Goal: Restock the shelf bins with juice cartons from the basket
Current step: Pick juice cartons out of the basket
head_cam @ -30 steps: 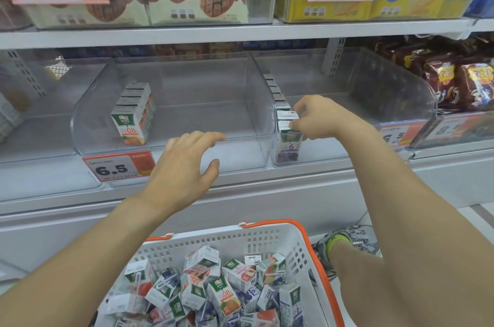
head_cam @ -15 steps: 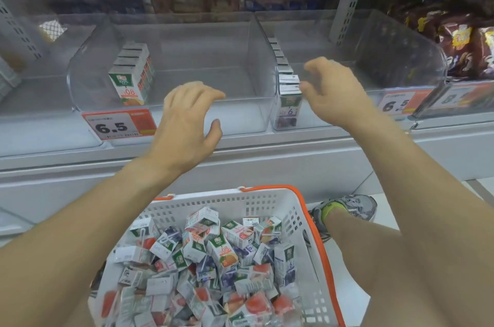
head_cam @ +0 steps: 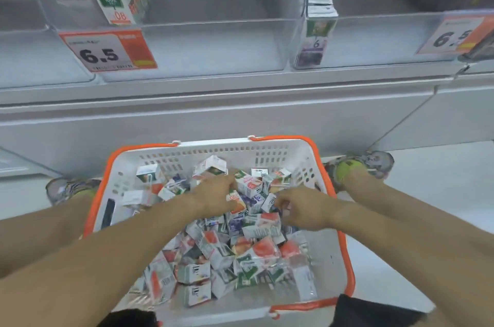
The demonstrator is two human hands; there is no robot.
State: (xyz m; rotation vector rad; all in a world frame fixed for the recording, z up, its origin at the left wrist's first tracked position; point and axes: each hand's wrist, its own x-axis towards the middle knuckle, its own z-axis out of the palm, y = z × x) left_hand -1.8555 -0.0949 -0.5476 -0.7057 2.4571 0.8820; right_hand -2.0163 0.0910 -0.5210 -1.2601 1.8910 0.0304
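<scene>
Both hands are down in the basket (head_cam: 344, 259) digging through the loose juice cartons (head_cam: 213, 249). Left hand (head_cam: 213, 194) and right hand (head_cam: 302, 210) have fingers curled into the pile, but it's too blurry to tell if either has actually grabbed one. Best bet: pick one flavour per hand so they match the bins (head_cam: 213, 45) above.

White basket (head_cam: 270, 151) with orange rim; green-and-white cartons (head_cam: 251, 267)

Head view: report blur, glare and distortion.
Head view: motion blur softens both hands, left and right, and the cartons; wide-angle bending curves the shelf edge; the clear bins look hazy; price tag readable.
</scene>
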